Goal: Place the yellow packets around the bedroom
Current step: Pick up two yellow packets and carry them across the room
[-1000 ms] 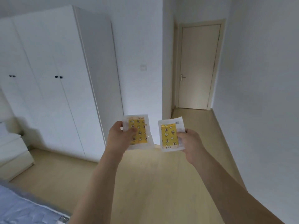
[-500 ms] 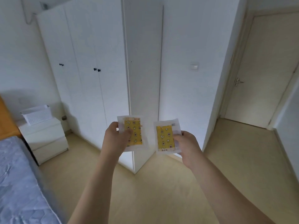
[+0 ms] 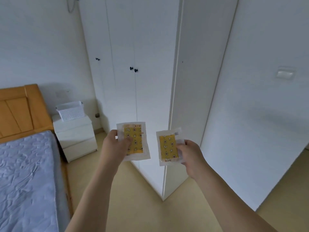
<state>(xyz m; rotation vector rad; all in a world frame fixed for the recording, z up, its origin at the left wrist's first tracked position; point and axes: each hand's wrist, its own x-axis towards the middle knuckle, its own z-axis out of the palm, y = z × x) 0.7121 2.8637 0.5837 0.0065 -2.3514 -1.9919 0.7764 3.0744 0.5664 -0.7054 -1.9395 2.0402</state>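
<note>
I hold two yellow packets out in front of me, each a yellow patterned pad inside a clear white-edged wrapper. My left hand (image 3: pixel 115 146) grips the left packet (image 3: pixel 136 143) by its left side, thumb on its face. My right hand (image 3: pixel 190 153) pinches the right packet (image 3: pixel 167 148) by its right edge. Both packets stand upright, side by side and apart, at chest height in front of the corner of a white wardrobe (image 3: pixel 150 81).
A bed with a grey-blue mattress (image 3: pixel 25 178) and a wooden headboard (image 3: pixel 18 109) lies at the left. Beside it stands a white nightstand (image 3: pixel 75 136) bearing a white perforated basket (image 3: pixel 71 111). Pale wood floor (image 3: pixel 137 206) runs ahead; a light switch (image 3: pixel 285 74) sits on the right wall.
My view has swung left: the door has left the frame, and the bed, headboard and nightstand have come in. Both hands keep the packets in the same grip.
</note>
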